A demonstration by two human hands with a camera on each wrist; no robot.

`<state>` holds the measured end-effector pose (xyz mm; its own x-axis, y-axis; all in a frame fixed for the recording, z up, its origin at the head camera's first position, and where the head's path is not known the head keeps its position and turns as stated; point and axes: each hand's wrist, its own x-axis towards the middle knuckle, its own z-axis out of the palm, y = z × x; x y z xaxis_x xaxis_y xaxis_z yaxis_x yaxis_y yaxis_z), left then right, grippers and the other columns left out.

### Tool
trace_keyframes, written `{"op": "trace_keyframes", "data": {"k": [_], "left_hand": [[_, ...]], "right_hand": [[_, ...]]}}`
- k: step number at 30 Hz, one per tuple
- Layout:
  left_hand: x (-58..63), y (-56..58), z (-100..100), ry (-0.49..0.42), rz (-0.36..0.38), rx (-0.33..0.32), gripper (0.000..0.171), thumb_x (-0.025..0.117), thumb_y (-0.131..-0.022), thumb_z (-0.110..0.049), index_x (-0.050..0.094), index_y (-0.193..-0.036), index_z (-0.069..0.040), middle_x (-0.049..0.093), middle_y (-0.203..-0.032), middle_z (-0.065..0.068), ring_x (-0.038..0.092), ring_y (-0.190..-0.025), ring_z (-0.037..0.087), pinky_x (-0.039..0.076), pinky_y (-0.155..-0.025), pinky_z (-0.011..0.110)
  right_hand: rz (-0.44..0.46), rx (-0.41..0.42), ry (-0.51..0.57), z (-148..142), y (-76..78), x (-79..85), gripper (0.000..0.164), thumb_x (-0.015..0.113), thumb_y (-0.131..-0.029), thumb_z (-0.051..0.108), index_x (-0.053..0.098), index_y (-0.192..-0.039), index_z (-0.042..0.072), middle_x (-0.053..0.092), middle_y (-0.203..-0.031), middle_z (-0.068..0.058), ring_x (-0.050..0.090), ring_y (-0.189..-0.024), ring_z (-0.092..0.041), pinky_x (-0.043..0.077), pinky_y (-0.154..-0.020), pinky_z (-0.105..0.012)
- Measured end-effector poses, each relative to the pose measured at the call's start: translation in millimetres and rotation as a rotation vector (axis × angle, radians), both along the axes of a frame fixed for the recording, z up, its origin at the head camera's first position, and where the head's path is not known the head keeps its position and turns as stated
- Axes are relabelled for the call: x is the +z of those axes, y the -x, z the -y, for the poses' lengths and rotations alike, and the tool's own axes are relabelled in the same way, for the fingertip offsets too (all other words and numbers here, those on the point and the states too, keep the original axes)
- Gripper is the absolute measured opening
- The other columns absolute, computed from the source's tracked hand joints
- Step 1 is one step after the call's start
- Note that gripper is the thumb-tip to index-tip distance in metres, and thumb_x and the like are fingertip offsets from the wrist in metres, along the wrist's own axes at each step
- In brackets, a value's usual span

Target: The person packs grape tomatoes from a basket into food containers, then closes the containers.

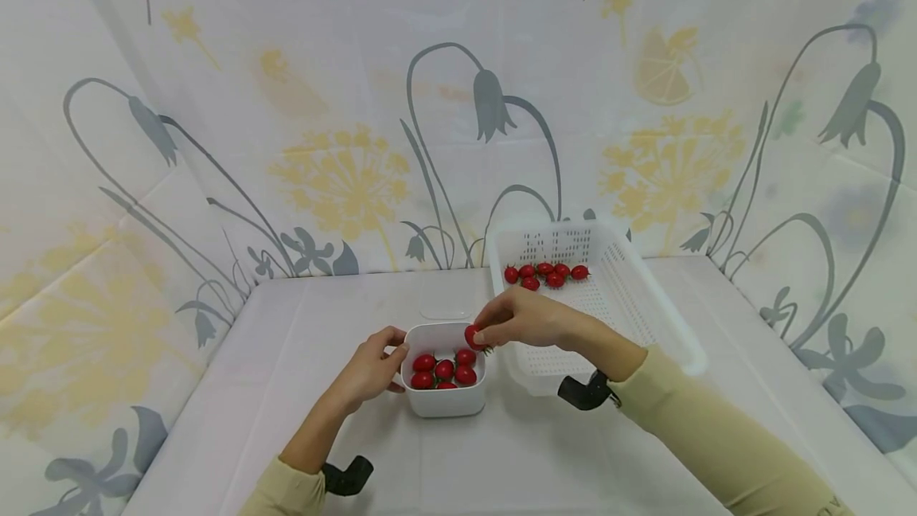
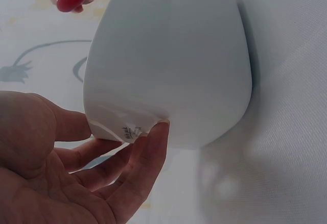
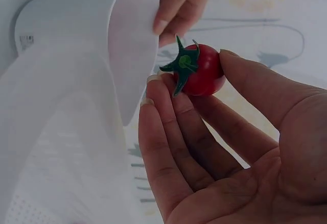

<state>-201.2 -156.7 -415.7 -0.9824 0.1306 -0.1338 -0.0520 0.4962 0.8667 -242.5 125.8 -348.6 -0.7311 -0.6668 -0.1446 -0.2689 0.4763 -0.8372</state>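
Note:
In the head view, my right hand point(image 1: 526, 317) pinches a red cherry tomato point(image 1: 472, 335) between thumb and fingers at the right rim of a small white container point(image 1: 446, 404). The right wrist view shows this tomato point(image 3: 204, 71) up close, its green calyx turned toward the container. Several more cherry tomatoes point(image 1: 444, 370) lie inside the container. My left hand point(image 1: 372, 365) holds the container's left side. Seen from the left wrist, the thumb is at the edge of the white wall point(image 2: 168, 60) and a fingertip point(image 2: 161, 127) presses on it.
A white perforated basket point(image 1: 680, 333) stands to the right of the container, with several cherry tomatoes point(image 1: 555, 280) toward its back left. Behind the container lies a flat, pale rounded lid point(image 1: 446, 301). A flower-printed cloth point(image 1: 344, 86) rises behind the white table point(image 1: 308, 325).

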Motion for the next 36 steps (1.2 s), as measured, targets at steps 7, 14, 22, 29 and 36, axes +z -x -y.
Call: {"op": "trace_keyframes", "data": {"k": [7,14,22,29,36], "left_hand": [[0.1,-0.2,0.4,-0.004,-0.004,-0.003,0.026,0.052,-0.106,-0.013,0.058,-0.129,0.000,0.059,-0.133,0.020,0.065,-0.091,0.025,0.065,-0.066,0.040],[-2.0,0.6,1.4,-0.014,-0.006,-0.005,0.025,0.052,-0.106,-0.012,0.058,-0.127,0.000,0.060,-0.132,0.019,0.064,-0.090,0.025,0.065,-0.066,0.041],[-2.4,1.4,1.8,-0.025,-0.017,-0.011,0.025,0.052,-0.106,-0.011,0.059,-0.127,0.000,0.061,-0.131,0.019,0.065,-0.091,0.028,0.064,-0.065,0.042],[-1.3,0.7,2.5,-0.028,-0.022,-0.016,0.025,0.053,-0.106,-0.011,0.059,-0.127,0.000,0.061,-0.130,0.019,0.066,-0.092,0.027,0.064,-0.065,0.041],[-1.5,1.0,2.5,-0.030,-0.015,-0.015,0.025,0.053,-0.106,-0.011,0.058,-0.127,0.000,0.060,-0.132,0.019,0.064,-0.092,0.026,0.064,-0.065,0.041]], "right_hand": [[-0.008,0.033,0.019,22.8,-4.9,-8.6,0.022,0.070,-0.096,0.023,0.077,-0.112,0.009,0.075,-0.102,-0.003,0.065,-0.093,-0.016,0.056,-0.083,-0.033],[-0.036,0.020,0.020,40.1,-7.0,-20.9,0.018,0.072,-0.095,0.020,0.077,-0.106,0.007,0.074,-0.094,0.000,0.063,-0.087,-0.015,0.056,-0.076,-0.029],[-0.110,-0.018,-0.046,58.1,-6.7,-30.6,0.015,0.073,-0.094,0.016,0.077,-0.104,0.006,0.073,-0.092,0.001,0.062,-0.084,-0.014,0.057,-0.071,-0.027],[-0.141,-0.022,-0.080,71.1,-5.7,-39.1,0.011,0.074,-0.092,0.015,0.076,-0.098,0.006,0.073,-0.089,0.000,0.063,-0.082,-0.013,0.059,-0.073,-0.028],[-0.199,-0.032,-0.143,81.3,-6.1,-43.7,0.008,0.076,-0.090,0.011,0.075,-0.091,0.003,0.071,-0.080,-0.001,0.061,-0.073,-0.012,0.057,-0.064,-0.024]]}}
